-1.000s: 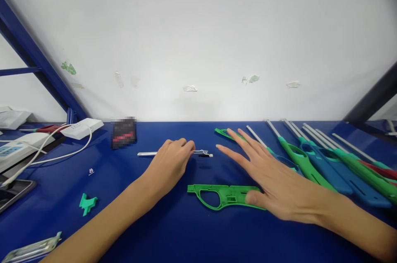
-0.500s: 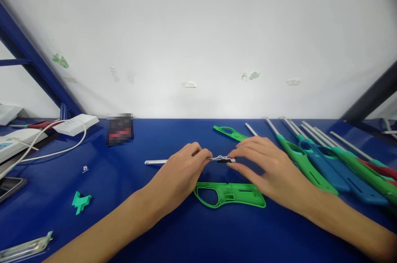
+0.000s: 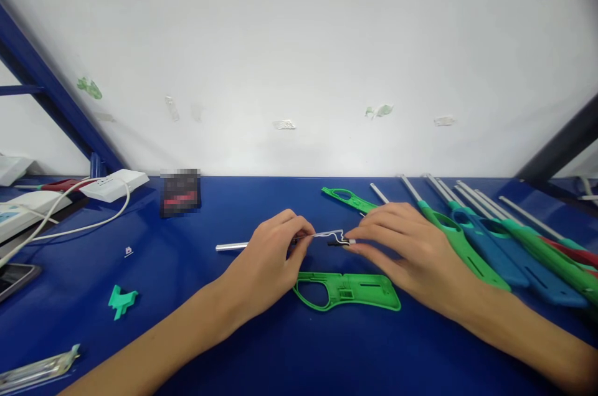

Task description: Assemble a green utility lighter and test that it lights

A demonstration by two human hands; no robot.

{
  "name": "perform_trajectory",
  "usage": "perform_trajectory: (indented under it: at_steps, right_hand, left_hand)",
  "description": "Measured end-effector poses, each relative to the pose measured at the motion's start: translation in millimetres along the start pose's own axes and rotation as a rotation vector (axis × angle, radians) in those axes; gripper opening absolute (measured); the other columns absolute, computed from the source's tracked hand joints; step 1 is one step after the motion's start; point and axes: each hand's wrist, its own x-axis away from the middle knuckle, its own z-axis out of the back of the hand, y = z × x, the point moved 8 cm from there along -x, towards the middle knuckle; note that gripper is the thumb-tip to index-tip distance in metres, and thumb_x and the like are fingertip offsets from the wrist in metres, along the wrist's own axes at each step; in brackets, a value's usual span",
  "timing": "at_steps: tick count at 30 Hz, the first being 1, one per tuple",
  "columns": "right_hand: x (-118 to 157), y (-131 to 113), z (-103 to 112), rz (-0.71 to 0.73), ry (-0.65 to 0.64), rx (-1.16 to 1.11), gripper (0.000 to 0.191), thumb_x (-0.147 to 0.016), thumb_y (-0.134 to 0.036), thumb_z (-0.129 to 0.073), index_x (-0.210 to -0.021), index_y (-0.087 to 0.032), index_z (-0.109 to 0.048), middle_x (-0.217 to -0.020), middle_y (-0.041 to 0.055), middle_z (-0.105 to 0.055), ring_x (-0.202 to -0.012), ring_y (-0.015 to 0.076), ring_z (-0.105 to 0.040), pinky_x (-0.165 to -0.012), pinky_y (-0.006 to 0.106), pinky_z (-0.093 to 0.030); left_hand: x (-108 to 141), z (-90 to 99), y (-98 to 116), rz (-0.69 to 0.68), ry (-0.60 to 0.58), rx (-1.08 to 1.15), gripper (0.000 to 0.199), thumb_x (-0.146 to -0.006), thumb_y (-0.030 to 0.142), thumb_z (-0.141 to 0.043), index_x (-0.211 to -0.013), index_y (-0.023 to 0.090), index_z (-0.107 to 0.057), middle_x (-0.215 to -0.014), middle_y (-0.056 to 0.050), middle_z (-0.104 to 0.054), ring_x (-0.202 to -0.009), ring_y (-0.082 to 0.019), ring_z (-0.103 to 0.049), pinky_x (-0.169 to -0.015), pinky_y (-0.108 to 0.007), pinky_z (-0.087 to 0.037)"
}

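Observation:
My left hand is closed around a thin metal lighter tube, whose bare end sticks out to the left. White wires run from between its fingers to the right. At their other end, my right hand pinches a small black-and-white igniter between thumb and fingers. Just below both hands lies a green lighter handle half, its hollow inner side up. Another green handle piece lies behind, partly covered by my right hand.
Several long lighters in green, blue and red lie at the right. To the left are a teal plastic trigger-like part, a tiny pale piece, a clear fuel tank, a blurred dark packet and a white cable.
The wires between my hands now bow into a wider bend, and the igniter sits slightly lower than the tube's line. My left fingers have shifted a little to the left.

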Motion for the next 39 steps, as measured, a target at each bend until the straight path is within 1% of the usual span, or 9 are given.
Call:
perform_trajectory:
  at_steps: [3,9,12,15,19,23,31,34,39]
  right_hand:
    - [0,1,0,0.001,0.000,0.000,0.007,-0.130,-0.028,-0.084,-0.132,-0.022,-0.087,-0.118,0.0037,-0.090,-0.108,0.0249,-0.089,-0.102,0.046,-0.077]
    - [2,4,-3,-0.004,-0.037,-0.008,0.008,-0.129,-0.029,-0.085,-0.133,-0.022,-0.088,-0.120,0.0045,-0.091,-0.109,0.0254,-0.089,-0.105,0.048,-0.077]
    - [2,3,-2,0.001,-0.033,-0.002,0.008,-0.130,-0.029,-0.084,-0.131,-0.023,-0.087,-0.119,0.0043,-0.091,-0.108,0.0252,-0.089,-0.103,0.047,-0.077]
    - [1,2,0,0.007,-0.022,0.003,0.007,-0.130,-0.029,-0.083,-0.130,-0.023,-0.087,-0.118,0.0039,-0.090,-0.108,0.0248,-0.088,-0.102,0.045,-0.076]
    - [1,1,0,0.007,-0.017,0.008,0.008,-0.131,-0.029,-0.081,-0.132,-0.023,-0.085,-0.118,0.0034,-0.089,-0.107,0.0246,-0.088,-0.100,0.044,-0.075]
    - [-1,0,-1,0.009,-0.041,0.001,0.008,-0.131,-0.028,-0.081,-0.130,-0.022,-0.086,-0.118,0.0040,-0.090,-0.109,0.0253,-0.088,-0.100,0.044,-0.074]
    - [-2,2,-1,-0.022,-0.066,-0.047,0.014,-0.133,-0.030,-0.077,-0.129,-0.025,-0.089,-0.116,0.0057,-0.095,-0.106,0.0284,-0.089,-0.097,0.047,-0.069]
    - [-2,2,-1,-0.022,-0.058,-0.054,0.012,-0.132,-0.029,-0.079,-0.129,-0.026,-0.090,-0.115,0.0061,-0.096,-0.104,0.0290,-0.089,-0.097,0.047,-0.068]
    - [-4,-5,1,0.005,-0.044,-0.045,0.018,-0.138,-0.033,-0.070,-0.130,-0.025,-0.084,-0.113,0.0049,-0.095,-0.102,0.0265,-0.089,-0.098,0.044,-0.066]
  left_hand:
    - [-1,-0.2,-5,0.039,-0.014,0.019,0.022,-0.128,0.041,-0.089,-0.124,0.019,-0.086,-0.120,-0.005,-0.088,-0.103,-0.023,-0.087,-0.097,-0.042,-0.079]
    - [-3,1.5,-8,0.055,-0.029,0.039,0.023,-0.127,0.042,-0.090,-0.128,0.019,-0.087,-0.125,-0.006,-0.090,-0.109,-0.024,-0.089,-0.102,-0.046,-0.080]
    - [-3,2.2,-5,0.032,-0.024,0.037,0.018,-0.127,0.037,-0.089,-0.127,0.019,-0.087,-0.121,-0.005,-0.090,-0.106,-0.024,-0.088,-0.102,-0.045,-0.079]
    - [-2,3.4,0,-0.004,-0.014,0.031,0.006,-0.127,0.021,-0.084,-0.123,0.019,-0.089,-0.112,-0.002,-0.088,-0.101,-0.022,-0.086,-0.098,-0.041,-0.077]
    - [-1,5.6,5,-0.046,0.011,0.028,0.026,-0.122,0.006,-0.072,-0.121,0.020,-0.094,-0.108,-0.004,-0.087,-0.094,-0.021,-0.082,-0.090,-0.035,-0.070]
    - [1,6.0,8,-0.076,0.034,0.006,0.033,-0.121,0.008,-0.063,-0.125,0.019,-0.093,-0.112,-0.008,-0.087,-0.089,-0.022,-0.080,-0.087,-0.036,-0.069]
    - [4,7.7,12,-0.129,0.062,-0.060,0.027,-0.121,0.010,-0.058,-0.119,0.022,-0.082,-0.105,-0.003,-0.082,-0.085,-0.021,-0.079,-0.078,-0.035,-0.061]
    - [6,9.7,15,-0.167,0.078,-0.070,0.029,-0.122,0.009,-0.058,-0.121,0.022,-0.083,-0.104,-0.002,-0.083,-0.081,-0.020,-0.078,-0.077,-0.034,-0.061]
    - [16,14.1,22,-0.229,0.131,-0.065,0.033,-0.122,0.005,-0.060,-0.129,0.019,-0.089,-0.107,-0.004,-0.087,-0.081,-0.019,-0.079,-0.077,-0.031,-0.065]
